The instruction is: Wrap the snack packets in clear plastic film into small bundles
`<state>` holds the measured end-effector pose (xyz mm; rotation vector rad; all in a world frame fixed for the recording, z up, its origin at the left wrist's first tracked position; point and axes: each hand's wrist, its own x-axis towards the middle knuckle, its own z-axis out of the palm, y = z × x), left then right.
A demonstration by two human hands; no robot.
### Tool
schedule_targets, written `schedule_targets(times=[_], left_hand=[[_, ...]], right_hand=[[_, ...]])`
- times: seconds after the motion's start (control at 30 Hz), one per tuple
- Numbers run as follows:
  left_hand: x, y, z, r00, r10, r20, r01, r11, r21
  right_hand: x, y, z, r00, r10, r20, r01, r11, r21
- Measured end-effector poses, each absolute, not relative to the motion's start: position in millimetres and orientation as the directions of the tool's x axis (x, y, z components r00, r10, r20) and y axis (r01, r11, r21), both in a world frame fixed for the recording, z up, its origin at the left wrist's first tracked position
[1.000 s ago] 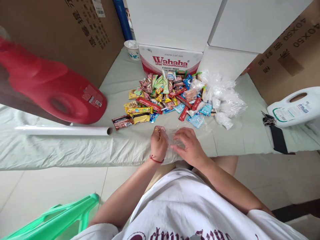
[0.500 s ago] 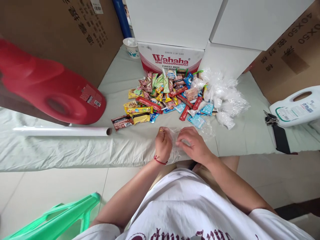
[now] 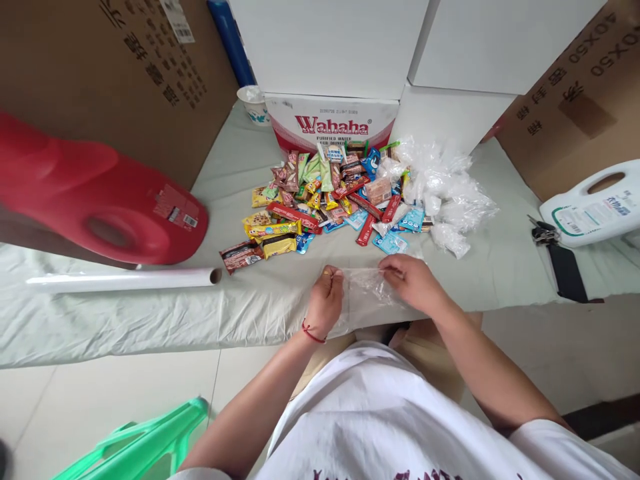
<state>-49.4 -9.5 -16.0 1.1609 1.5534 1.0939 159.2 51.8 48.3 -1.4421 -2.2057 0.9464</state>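
Note:
Stretched between my two hands is a clear plastic bag (image 3: 369, 285), thin and crinkled, just above the near edge of the cloth-covered table. My left hand (image 3: 325, 300), with a red cord at the wrist, pinches its left side. The fingers of my right hand (image 3: 411, 280) are closed on its upper right edge. Beyond the bag lies a heap of small wrapped snacks (image 3: 325, 193) in red, yellow, blue, green and brown. Crumpled clear plastic bags (image 3: 445, 187) are piled against the heap's right side.
A white roll (image 3: 125, 280) and a large red jug (image 3: 110, 200) are at the left. Behind the snacks stand a Wahaha box (image 3: 333, 120) and a paper cup (image 3: 254, 105). Keys (image 3: 545, 233), a black phone (image 3: 567, 273) and a white jug (image 3: 595, 207) lie right. Below is a green stool (image 3: 145, 433).
My hands have moved apart, the right one shifting rightward and closing its fingers on the bag's edge. The plastic now spans the wider gap. The whole view has shifted slightly.

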Motion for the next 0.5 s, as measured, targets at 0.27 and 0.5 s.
schedule_targets(times=[0.27, 0.5], left_hand=[[-96, -4, -11, -0.162, 0.986, 0.029, 0.58, 0.071, 0.812], [-74, -41, -3, 0.106, 0.63, 0.769, 0.751, -0.558, 0.354]], right_hand=[[163, 96, 42, -0.404, 0.859, -0.313, 0.373, -0.158, -0.914], [132, 88, 36, -0.326, 0.883, -0.338, 0.329, -0.229, -0.916]])
